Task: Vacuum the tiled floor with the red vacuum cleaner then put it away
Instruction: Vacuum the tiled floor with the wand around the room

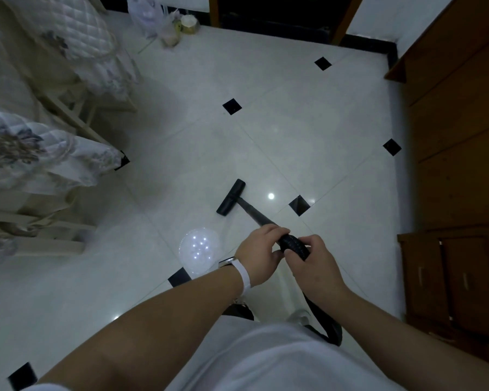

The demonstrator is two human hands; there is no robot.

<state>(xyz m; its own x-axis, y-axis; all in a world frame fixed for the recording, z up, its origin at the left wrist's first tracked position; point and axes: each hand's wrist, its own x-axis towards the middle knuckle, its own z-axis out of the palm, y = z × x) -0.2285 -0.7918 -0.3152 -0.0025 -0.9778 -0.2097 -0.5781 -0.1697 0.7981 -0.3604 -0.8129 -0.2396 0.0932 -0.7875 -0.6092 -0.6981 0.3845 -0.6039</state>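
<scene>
A black vacuum wand [253, 214] slants down to a black floor nozzle [231, 197] that rests on the white tiled floor [308, 122] with small black diamond insets. My left hand [259, 249], with a white watch strap at the wrist, grips the wand's upper end. My right hand [312, 265] holds the ribbed black hose [295, 247] just behind it. The hose runs down past my right side and loops near my waist [329, 331]. The red body of the vacuum cleaner is out of view.
Chairs with quilted floral covers [37, 153] stand along the left. A wooden cabinet [458, 165] lines the right wall. Plastic bags and a jar [167, 24] sit by the far wall next to a dark doorway [274, 12]. A clear balloon [199, 251] lies near my left hand.
</scene>
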